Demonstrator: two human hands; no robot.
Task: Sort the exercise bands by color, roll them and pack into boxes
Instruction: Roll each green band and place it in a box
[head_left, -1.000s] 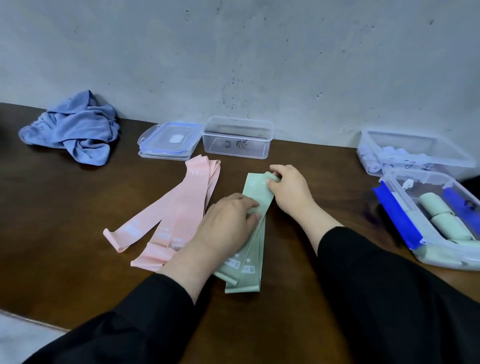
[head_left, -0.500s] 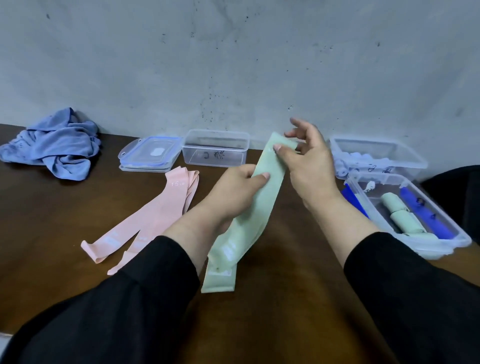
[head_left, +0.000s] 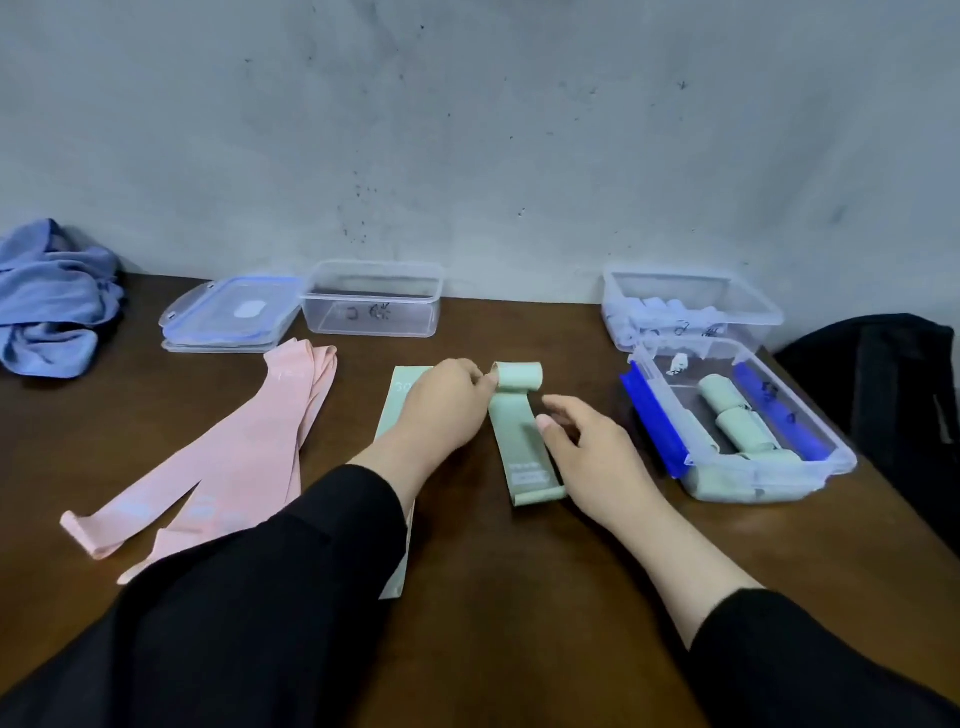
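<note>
A grey, speckled wall stood behind your dark wooden worktop (head_left: 519, 597). Half a second earlier you had held a green band in the air between both hands; now that green band (head_left: 522, 441) lay at frame centre, its far end curled into a short roll. Your left hand (head_left: 441, 410) pinched the roll's left end with curled fingers. Your right hand (head_left: 592, 457) rested beside the band's flat part, fingers loosely bent and holding nothing. A second green band (head_left: 397, 400) lay flat under your left wrist, printed "30" at its far end. The pink bands (head_left: 244, 457) stayed fanned out at centre left.

At the right, the near clear box (head_left: 836, 457), with blue clip flaps, held rolled green bands (head_left: 737, 421). Behind it, the far clear box (head_left: 769, 306) held pale rolls whose colour you could not make out. At upper centre the empty clear box (head_left: 374, 299) carried black marker scrawl on its front, not readable. Two stacked lids (head_left: 234, 317) with blue rims lay just left of it. A crumpled blue cloth (head_left: 52, 301) sat at the left edge, and a black bag (head_left: 883, 405) at the right edge.
</note>
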